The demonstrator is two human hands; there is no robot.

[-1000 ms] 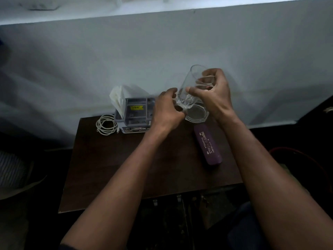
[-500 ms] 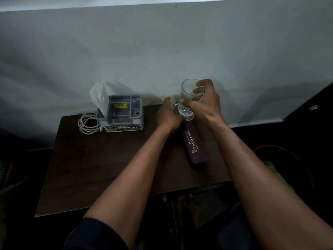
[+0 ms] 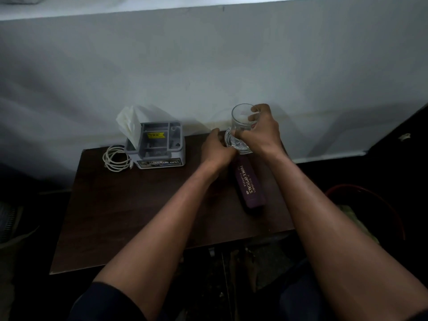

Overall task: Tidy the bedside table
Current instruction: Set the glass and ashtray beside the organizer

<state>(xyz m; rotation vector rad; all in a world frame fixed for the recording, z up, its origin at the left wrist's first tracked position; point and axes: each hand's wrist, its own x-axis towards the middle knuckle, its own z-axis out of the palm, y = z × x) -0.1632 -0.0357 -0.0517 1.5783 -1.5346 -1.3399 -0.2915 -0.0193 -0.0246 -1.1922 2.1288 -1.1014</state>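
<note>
Right hand (image 3: 260, 133) gripping upright glass (image 3: 240, 120), seating it on coaster (image 3: 229, 142) pinched by left hand (image 3: 216, 150), spectacle case (image 3: 249, 181) lying lengthwise just nearer

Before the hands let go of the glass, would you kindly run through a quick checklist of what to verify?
1. Glass upright: ok.
2. Right hand gripping the glass: ok.
3. Left hand steadying at the glass base: ok.
4. Glass fully resting on the table: cannot tell, hands hide the base.
5. Spectacle case clear of the glass: cannot tell, its far end lies under the hands.
6. Organizer and coiled cable out of the way: ok.
</note>
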